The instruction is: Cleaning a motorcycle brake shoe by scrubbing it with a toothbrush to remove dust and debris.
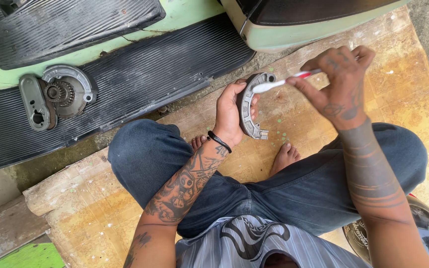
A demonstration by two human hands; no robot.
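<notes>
1. Left hand clasps the brake shoe upright, above the crossed legs.
2. Right hand pinches a toothbrush, its head at the shoe's top end, probably scrubbing.
3. Next needs the shoe turned within the grip.

Sitting cross-legged, both tattooed forearms stretched forward; left hand curled in a firm grip mid-frame, right hand pinching fingertips upper right.
</notes>
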